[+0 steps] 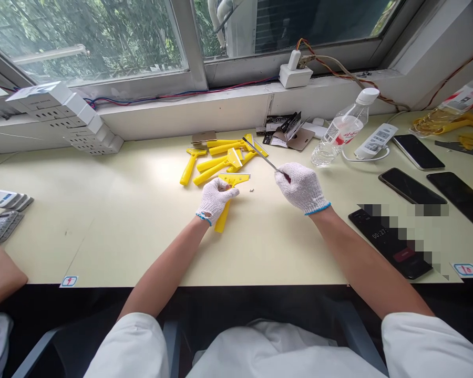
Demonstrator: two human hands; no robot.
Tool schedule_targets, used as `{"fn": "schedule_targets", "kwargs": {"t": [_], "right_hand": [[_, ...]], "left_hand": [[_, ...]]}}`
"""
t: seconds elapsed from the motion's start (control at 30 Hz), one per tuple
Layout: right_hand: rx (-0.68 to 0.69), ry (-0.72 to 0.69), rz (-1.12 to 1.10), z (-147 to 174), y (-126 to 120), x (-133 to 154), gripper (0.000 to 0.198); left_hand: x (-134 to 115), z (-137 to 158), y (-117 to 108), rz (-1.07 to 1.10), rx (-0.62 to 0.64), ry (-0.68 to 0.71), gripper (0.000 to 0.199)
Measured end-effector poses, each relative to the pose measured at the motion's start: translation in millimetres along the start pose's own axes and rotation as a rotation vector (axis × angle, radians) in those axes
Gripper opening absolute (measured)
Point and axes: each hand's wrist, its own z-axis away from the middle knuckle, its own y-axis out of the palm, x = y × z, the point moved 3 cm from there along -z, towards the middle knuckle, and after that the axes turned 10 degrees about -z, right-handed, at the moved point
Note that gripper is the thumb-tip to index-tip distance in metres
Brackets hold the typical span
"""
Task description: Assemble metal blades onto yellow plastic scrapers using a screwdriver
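In a white knitted glove, my left hand (216, 198) is closed around a yellow scraper (236, 179), whose wide head points away from me. Its handle slants down toward the table's front. My gloved right hand (299, 186) grips a thin metal screwdriver (262, 156); the handle is hidden in the fist and the shaft points up and left. A few tiny screws (252, 190) lie on the table just right of the held scraper. Beyond both hands is a loose pile of several yellow scrapers (215, 167).
White boxes (76, 123) are stacked at the back left. Behind my right hand stand a water bottle (341, 128) and opened dark packaging (286, 128). A power strip (376, 140) and several phones (412, 186) lie to the right. Another person's arm (2, 273) rests at the left edge.
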Motion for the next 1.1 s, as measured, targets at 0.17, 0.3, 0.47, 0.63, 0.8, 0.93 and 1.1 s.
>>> {"fn": "schedule_targets", "kwargs": {"t": [0.17,0.3,0.47,0.63,0.8,0.93,1.1], "right_hand": [[0.014,-0.015,0.001,0.3,1.6,0.1,0.040],[0.037,-0.027,-0.010,1.3,3.3,1.3,0.039],[0.039,-0.076,-0.020,2.0,2.2,3.2,0.041],[0.210,-0.138,0.016,0.5,-0.9,3.6,0.040],[0.333,-0.060,0.125,-2.2,-3.7,2.2,0.036],[0.367,-0.037,0.143,-1.5,-3.0,3.5,0.034],[0.402,0.007,0.166,5.4,-3.6,7.7,0.040]], "left_hand": [[-1.8,1.2,4.6,0.133,0.004,-0.108,0.058],[-9.8,4.4,3.7,0.228,0.023,-0.197,0.067],[-15.0,4.1,0.4,0.271,0.131,-0.105,0.053],[-6.7,-5.3,-1.5,0.357,0.079,-0.054,0.033],[-5.2,-10.2,-4.8,0.231,0.074,-0.072,0.032],[-7.0,-8.6,-5.1,0.233,0.097,-0.103,0.037],[-3.7,-10.3,-3.1,0.197,0.120,-0.129,0.037]]}}
